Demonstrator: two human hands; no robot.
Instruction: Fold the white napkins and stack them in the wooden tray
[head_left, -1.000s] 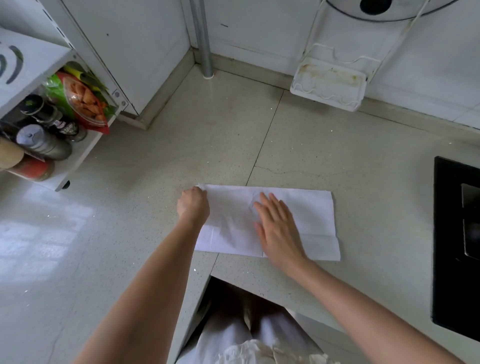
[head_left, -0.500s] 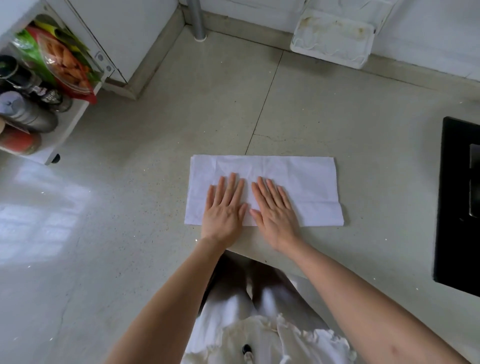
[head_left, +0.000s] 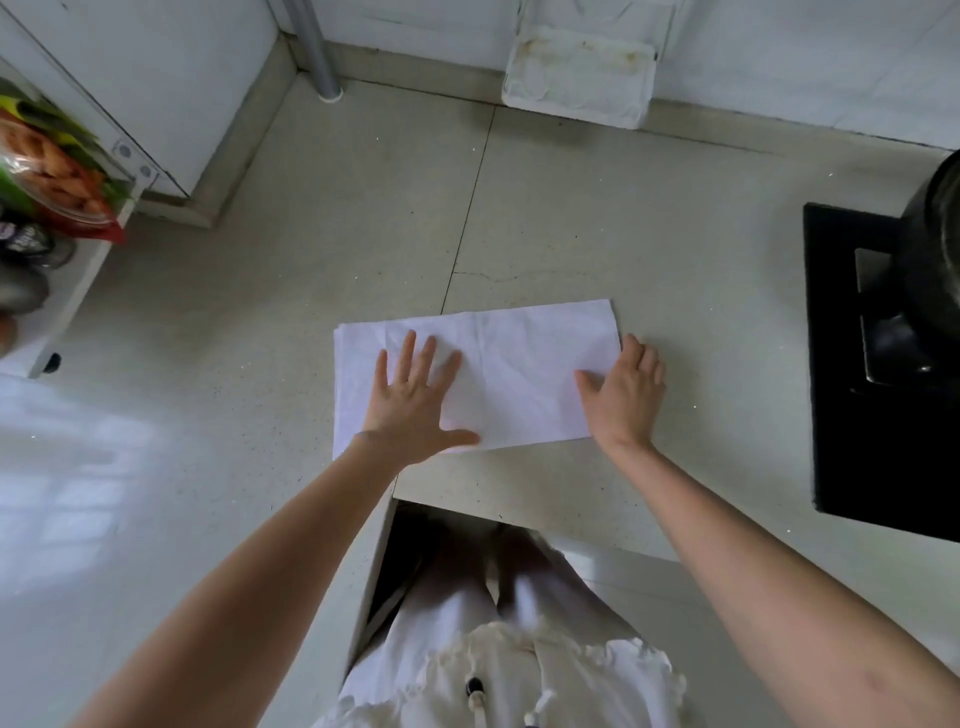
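A white napkin (head_left: 509, 374), folded into a long rectangle, lies flat on the pale stone counter (head_left: 363, 234) near its front edge. My left hand (head_left: 415, 400) presses flat on the napkin's left half with fingers spread. My right hand (head_left: 623, 389) is at the napkin's right end, with the thumb on top of the cloth and the fingers curled over the short edge. No wooden tray is in view.
A black stove top (head_left: 857, 364) with a dark pot (head_left: 935, 260) lies to the right. A white rack (head_left: 36, 218) with snack bags and bottles stands at the left. At the back wall sit a white plastic tray (head_left: 576, 78) and a metal pipe (head_left: 311, 47).
Both hands lay side by side at the napkin's middle. My left hand has slid left and spread, while my right hand has moved to the napkin's right edge. The view has shifted.
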